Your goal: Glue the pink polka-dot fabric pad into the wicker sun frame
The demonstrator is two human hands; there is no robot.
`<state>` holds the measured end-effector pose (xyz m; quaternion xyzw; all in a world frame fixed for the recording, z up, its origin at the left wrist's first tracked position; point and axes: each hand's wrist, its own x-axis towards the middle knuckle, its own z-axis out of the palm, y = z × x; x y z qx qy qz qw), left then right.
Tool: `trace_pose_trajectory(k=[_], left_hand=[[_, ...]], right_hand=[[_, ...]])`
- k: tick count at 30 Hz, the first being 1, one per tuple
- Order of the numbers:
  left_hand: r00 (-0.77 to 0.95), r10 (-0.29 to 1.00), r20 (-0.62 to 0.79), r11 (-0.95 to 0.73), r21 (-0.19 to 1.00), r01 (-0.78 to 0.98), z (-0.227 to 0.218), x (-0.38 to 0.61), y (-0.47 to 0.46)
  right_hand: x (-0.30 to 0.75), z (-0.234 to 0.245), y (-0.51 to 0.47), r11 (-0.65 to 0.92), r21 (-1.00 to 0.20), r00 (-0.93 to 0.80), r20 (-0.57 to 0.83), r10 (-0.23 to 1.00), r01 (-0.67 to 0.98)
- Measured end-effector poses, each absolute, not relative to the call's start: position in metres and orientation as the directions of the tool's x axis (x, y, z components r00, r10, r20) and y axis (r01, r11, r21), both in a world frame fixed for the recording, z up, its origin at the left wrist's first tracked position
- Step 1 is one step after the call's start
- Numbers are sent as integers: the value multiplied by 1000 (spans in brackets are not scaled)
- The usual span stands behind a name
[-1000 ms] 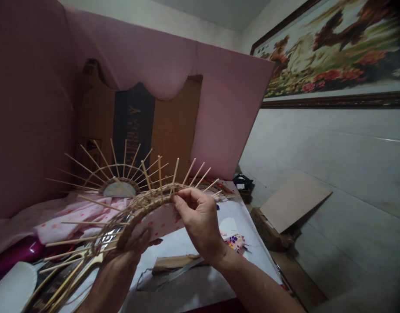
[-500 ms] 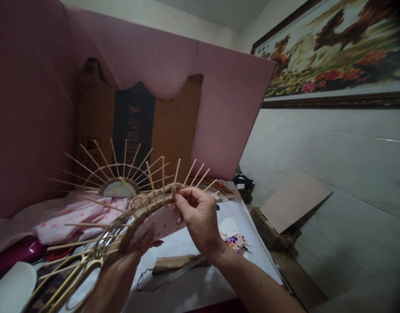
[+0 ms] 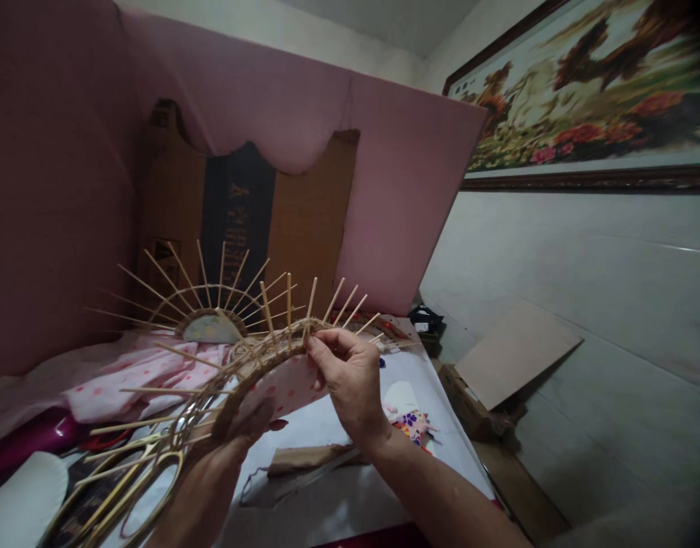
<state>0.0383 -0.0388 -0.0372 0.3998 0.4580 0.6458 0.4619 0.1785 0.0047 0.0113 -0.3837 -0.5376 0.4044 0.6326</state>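
Observation:
A half-round woven piece (image 3: 284, 392) with a pink-dotted white face is held up in front of me. Thin wooden sticks fan out from its rim, with twine (image 3: 270, 344) wound among them. My left hand (image 3: 244, 438) supports it from below, fingers partly hidden behind it. My right hand (image 3: 350, 373) pinches the twine at the upper rim, close to the base of a stick. Long loops of cord (image 3: 170, 487) hang at the left, over my left forearm. Behind stands a similar half-round piece (image 3: 210, 327) with sticks spread like rays.
Pink-dotted cloth (image 3: 138, 380) lies on the white table (image 3: 441, 449) at the left, near a shiny magenta object (image 3: 39, 441) and a white plate (image 3: 30, 498). Brown paper (image 3: 304, 459) and a patterned scrap (image 3: 414, 426) are nearby. Cardboard (image 3: 310, 221) leans behind.
The view has shifted slightly, so the scene sits a little further right. Both hands keep almost the same hold on the woven piece.

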Motion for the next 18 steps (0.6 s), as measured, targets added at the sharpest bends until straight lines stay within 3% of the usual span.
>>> trace_pose_trajectory(k=[6,18], left_hand=[[-286,956,62,-79,996,-49,-24,40,-43],[-213,968,130,-138,990,-24,-48,31,-38]], right_hand=[[178,13,5,378,-920,105,367,924,-102],[177,10,7,364,-921,103,352,930,-138]])
